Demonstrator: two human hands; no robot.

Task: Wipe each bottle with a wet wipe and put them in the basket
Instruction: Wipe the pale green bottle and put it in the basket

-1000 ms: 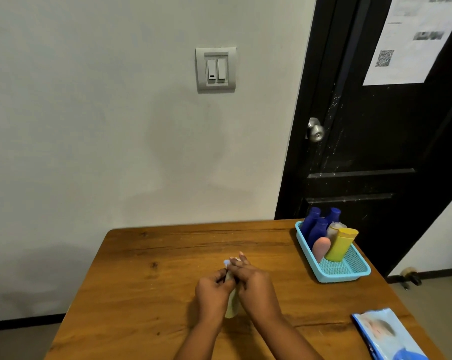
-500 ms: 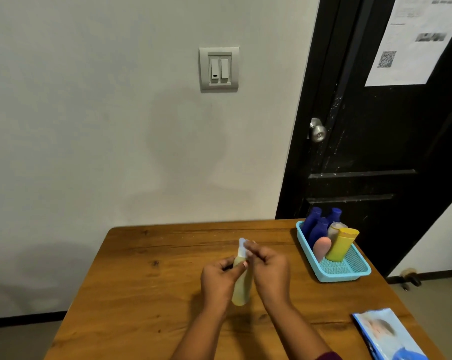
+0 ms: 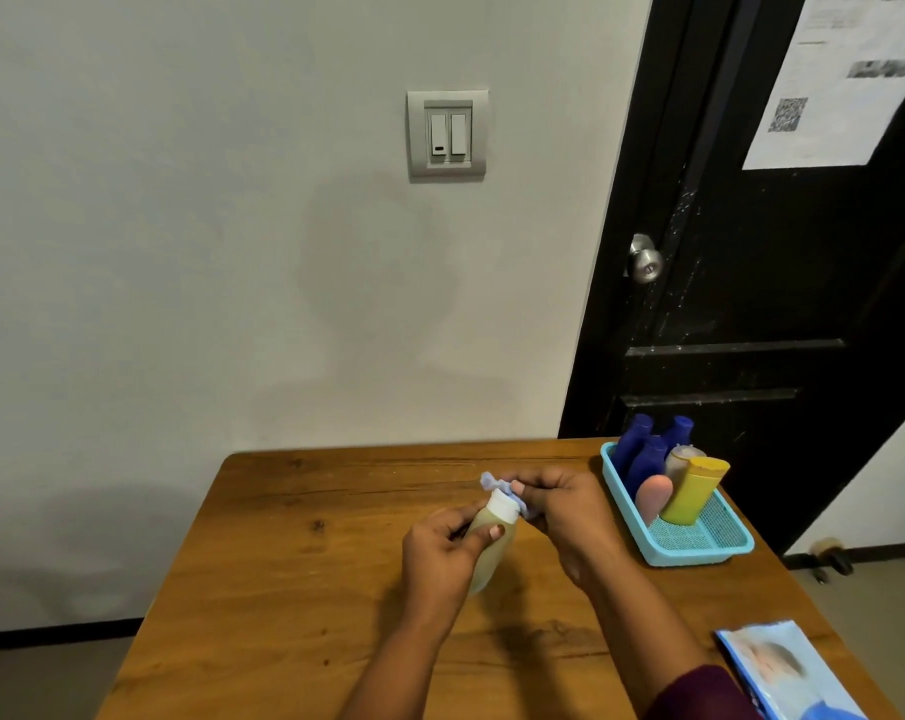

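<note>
My left hand grips a pale yellow bottle with a white cap, held tilted above the middle of the wooden table. My right hand pinches a crumpled wet wipe against the bottle's cap. At the table's right side stands a light blue basket. It holds several bottles: dark blue ones at the back, a yellow one, a pink one and a clear one with a pale cap.
A blue pack of wet wipes lies at the table's near right corner. A white wall with a light switch is behind the table, and a black door with a knob stands at the right.
Both hands have lifted the bottle and turned it more upright. The wipe has moved from the bottle's body up to its cap.
</note>
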